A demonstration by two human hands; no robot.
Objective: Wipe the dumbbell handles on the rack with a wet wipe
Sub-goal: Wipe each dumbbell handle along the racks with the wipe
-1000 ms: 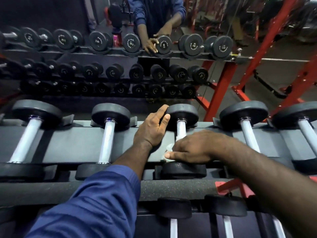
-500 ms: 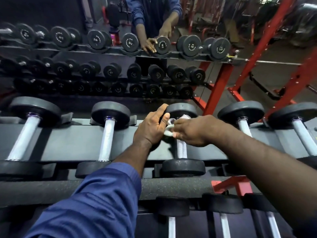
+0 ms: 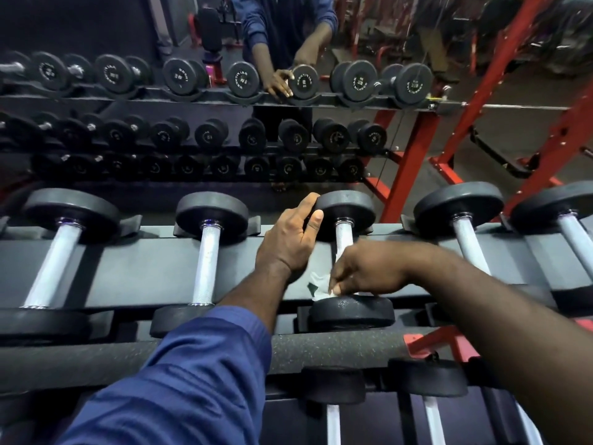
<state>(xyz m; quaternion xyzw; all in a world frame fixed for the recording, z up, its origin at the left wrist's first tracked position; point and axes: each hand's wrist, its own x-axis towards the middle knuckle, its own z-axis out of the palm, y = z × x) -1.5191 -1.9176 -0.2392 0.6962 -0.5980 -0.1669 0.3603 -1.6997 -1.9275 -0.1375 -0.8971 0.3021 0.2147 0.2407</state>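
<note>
Dumbbell being wiped: third from the left on the top tier, its handle (image 3: 344,234) running from 12 to 6 o'clock between a far head (image 3: 349,208) and a near head (image 3: 351,311).
Wet wipe (image 3: 320,285): white and crumpled, bunched at the 6 o'clock end of that handle, just above the near head, with a loose flap sticking out toward 9 o'clock.
Right hand (image 3: 365,271): comes in from 4 o'clock, fingers curled down round the wipe and the lower handle, gripping both. Its fingertips touch the top of the near head.
Left hand (image 3: 288,244): comes in from 7 o'clock in a blue sleeve (image 3: 179,380). The fingers are nearly straight and laid against the 9 o'clock rim of the far head, with the thumb on the head's inner face. It grasps nothing.
Rack (image 3: 128,268): dark rail across the middle of the view, with a padded bar (image 3: 64,364) below it.
Neighbouring dumbbells: two at 9 o'clock of the hands (image 3: 53,261) (image 3: 207,261) and two at 3 o'clock (image 3: 468,245) (image 3: 574,236), all lying parallel. More handles show on the lower tier (image 3: 333,415) at 6 o'clock.
Mirror (image 3: 96,139): at 12 o'clock, reflecting the rack's tiers and the person.
Red frame (image 3: 410,162): at 2 o'clock, slanting upward.
</note>
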